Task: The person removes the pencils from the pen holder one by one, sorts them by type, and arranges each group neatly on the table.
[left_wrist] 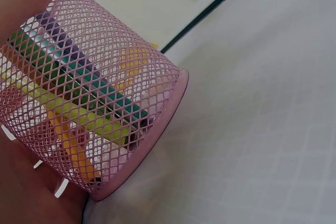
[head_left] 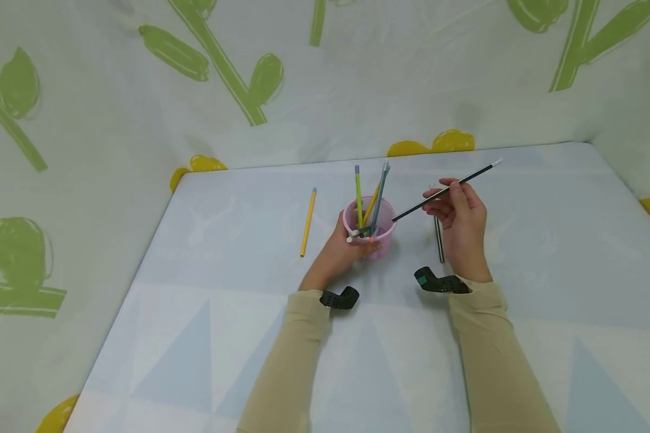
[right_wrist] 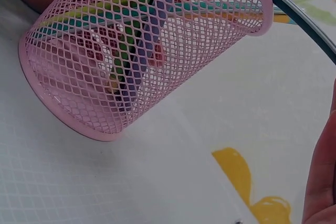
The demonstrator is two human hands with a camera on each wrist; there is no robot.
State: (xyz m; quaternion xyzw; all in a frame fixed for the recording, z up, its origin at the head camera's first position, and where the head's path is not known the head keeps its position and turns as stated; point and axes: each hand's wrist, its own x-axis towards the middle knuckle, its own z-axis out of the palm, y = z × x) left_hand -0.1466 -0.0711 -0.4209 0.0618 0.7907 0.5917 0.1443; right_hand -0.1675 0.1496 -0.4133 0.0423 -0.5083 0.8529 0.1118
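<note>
My left hand grips a pink mesh pencil cup around its side. Several pencils stand in the cup, among them a lime-green pencil and a teal pencil; through the mesh in the left wrist view a yellow pencil leans inside. My right hand pinches a dark striped pencil at a slant, its lower end at the cup's right rim. In the right wrist view that pencil passes behind the rim, so its end is hidden.
Another dark striped pencil lies on the table beside my right hand. Left of the cup lies a yellow pencil with a blue end. The pale patterned tabletop meets a leaf-patterned cloth wall at the back.
</note>
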